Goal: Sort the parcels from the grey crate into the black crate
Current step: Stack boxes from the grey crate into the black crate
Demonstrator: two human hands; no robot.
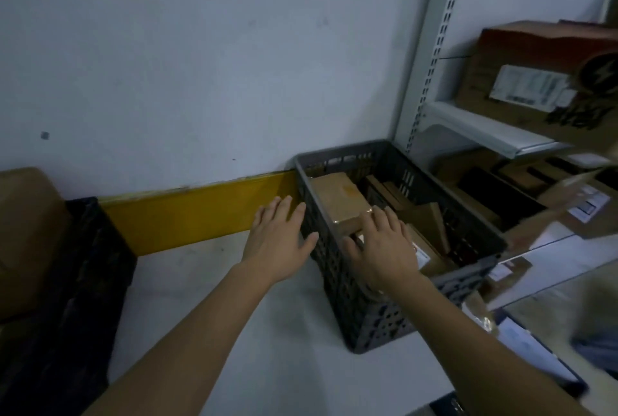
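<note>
fingers (379, 220) of the right hand (381, 248) are spread straight over the brown parcels (341, 196) inside the grey crate (371, 322), apparently just touching the topmost one and clamped on nothing. the left hand (279, 241), fingers likewise straight and apart, is beside the crate's outer wall. the grey crate stands on the pale floor (217, 315) against the wall. the black crate (70, 281) stands well apart at left, a brown box (23, 231) in it. shelves (481, 129) with cartons stand at right.
</note>
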